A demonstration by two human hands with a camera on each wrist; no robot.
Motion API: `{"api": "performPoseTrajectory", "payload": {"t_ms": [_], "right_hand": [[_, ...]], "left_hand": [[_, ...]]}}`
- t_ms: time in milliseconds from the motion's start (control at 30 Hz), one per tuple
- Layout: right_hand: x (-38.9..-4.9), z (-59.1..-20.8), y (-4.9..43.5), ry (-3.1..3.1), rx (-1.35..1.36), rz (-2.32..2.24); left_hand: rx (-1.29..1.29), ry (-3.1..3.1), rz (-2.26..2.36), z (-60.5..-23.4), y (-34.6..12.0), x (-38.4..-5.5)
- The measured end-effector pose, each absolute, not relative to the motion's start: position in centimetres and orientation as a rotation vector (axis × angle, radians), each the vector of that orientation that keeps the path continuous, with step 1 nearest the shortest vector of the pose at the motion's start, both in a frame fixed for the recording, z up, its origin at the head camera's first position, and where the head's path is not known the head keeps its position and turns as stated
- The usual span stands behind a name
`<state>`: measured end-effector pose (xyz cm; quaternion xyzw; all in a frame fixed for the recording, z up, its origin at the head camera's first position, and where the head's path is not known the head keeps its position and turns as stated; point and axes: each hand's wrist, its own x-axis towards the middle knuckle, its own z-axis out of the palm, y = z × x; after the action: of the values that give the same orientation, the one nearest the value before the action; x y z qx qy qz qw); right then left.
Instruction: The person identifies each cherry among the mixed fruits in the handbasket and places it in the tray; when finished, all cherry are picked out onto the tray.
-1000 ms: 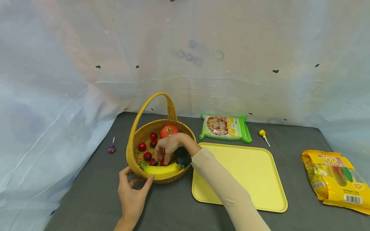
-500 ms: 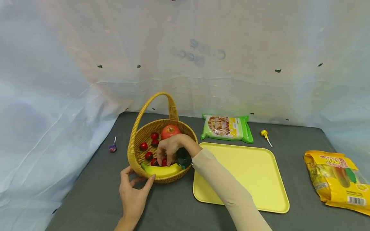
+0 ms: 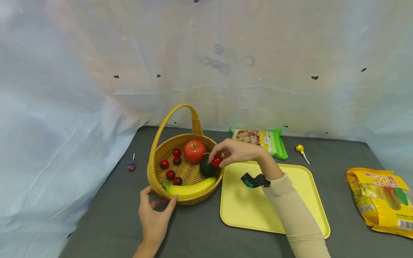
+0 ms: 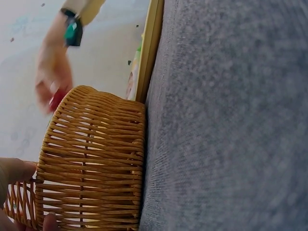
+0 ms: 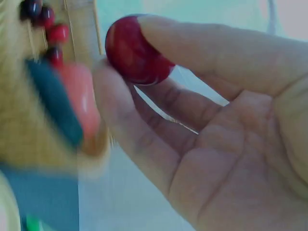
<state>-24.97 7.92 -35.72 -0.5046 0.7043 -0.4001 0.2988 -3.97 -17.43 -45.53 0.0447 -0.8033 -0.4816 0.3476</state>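
Note:
Near the basket's right rim in the head view, my right hand [image 3: 240, 150] pinches a red cherry [image 3: 217, 161] between thumb and fingertips. The right wrist view shows this cherry [image 5: 134, 50] close up. My left hand [image 3: 155, 216] grips the near left rim of the yellow wicker basket [image 3: 153, 172], below the foot of its tall handle. In the left wrist view, fingers lie against the woven wall [image 4: 91, 159]. Inside the basket are several more cherries [image 3: 170, 175], a red apple [image 3: 195, 151], a banana [image 3: 193, 189] and a dark green fruit [image 3: 207, 168], partly behind the held cherry.
A yellow tray [image 3: 242, 215] lies right of the basket, under my right forearm. Behind it is a green snack packet [image 3: 279, 145], partly covered by my hand. Lollipops lie left [image 3: 131, 166] and right [image 3: 300, 149]. A yellow bag [image 3: 380, 204] is at far right.
My right hand has come up out of the basket and moved right, carrying a cherry from beside the banana. The left hand keeps its hold on the rim. The head view has shifted slightly.

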Motion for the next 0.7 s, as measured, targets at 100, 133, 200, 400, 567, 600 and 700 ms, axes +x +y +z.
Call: {"api": "performPoseTrajectory", "payload": {"t_ms": [100,133,200,400,567,600,700], "right_hand": [[-25.3,-36.8,11.9,1.922,-1.184,-1.184],[-25.4,-37.2,12.8,1.959,-1.144,-1.201],[-25.6,-38.3,14.1,2.025,-1.075,-1.212],[-25.8,-41.1,14.7,2.123,-1.01,-1.15],[-25.7,-42.5,14.1,2.13,-0.981,-1.151],[-25.7,-42.7,14.0,2.146,-0.975,-1.147],[-25.6,-43.2,13.7,2.189,-0.995,-1.138]], "left_hand": [[0.114,-2.085,-1.26,-45.5,-17.3,-4.0],[0.116,-2.084,-1.263,-45.5,-17.3,-4.0],[0.125,-2.085,-1.263,-45.5,-17.4,-4.0],[0.158,-2.096,-1.25,-45.4,-17.4,-4.0],[0.168,-2.11,-1.251,-45.4,-17.4,-4.0],[0.166,-2.111,-1.25,-45.4,-17.4,-4.0],[0.162,-2.115,-1.241,-45.5,-17.4,-4.1]]}}
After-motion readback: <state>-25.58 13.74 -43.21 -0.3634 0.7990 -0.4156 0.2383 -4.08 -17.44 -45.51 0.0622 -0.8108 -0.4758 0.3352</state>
